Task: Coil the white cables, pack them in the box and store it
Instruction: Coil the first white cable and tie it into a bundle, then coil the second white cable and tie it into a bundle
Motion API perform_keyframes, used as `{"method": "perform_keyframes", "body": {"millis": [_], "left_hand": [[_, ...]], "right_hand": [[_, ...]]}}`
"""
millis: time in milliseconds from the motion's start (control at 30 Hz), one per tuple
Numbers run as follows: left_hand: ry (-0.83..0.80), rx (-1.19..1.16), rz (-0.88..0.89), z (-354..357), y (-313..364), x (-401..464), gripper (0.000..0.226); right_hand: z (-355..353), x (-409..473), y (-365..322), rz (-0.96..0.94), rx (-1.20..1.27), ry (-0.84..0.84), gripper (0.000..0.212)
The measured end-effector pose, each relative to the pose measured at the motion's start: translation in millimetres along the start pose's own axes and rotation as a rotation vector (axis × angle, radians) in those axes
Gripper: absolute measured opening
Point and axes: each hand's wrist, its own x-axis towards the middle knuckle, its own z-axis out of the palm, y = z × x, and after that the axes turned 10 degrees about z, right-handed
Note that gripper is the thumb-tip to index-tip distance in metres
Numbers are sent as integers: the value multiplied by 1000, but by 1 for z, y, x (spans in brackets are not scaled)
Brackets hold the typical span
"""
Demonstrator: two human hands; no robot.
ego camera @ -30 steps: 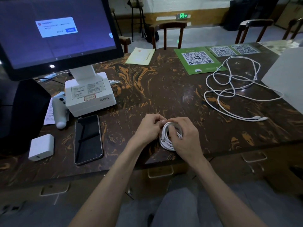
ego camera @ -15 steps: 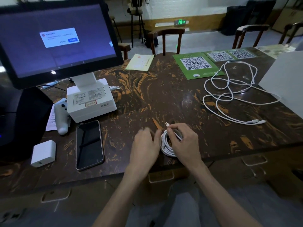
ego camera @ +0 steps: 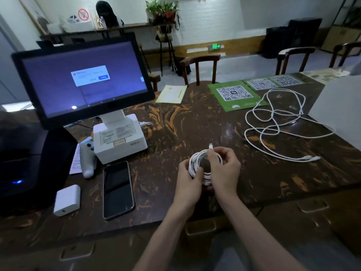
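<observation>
We grip the coiled white cable (ego camera: 197, 160) with both hands above the table (ego camera: 175, 132): left hand (ego camera: 188, 179) closed on its rim, right hand (ego camera: 224, 169) pinching the connector end. A loose cable (ego camera: 273, 122) lies beside QR-code placards (ego camera: 234, 93); their text is unreadable.
</observation>
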Motion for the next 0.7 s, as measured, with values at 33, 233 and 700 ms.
{"method": "perform_keyframes", "body": {"millis": [33, 233, 700], "left_hand": [[33, -8, 17, -6, -3, 9, 30], [196, 74, 62, -43, -2, 84, 30], [258, 926, 334, -46, -13, 92, 37]], "right_hand": [[6, 1, -1, -20, -46, -40, 5], [33, 7, 4, -136, -283, -314, 42], [15, 8, 25, -94, -377, -320, 11]]}}
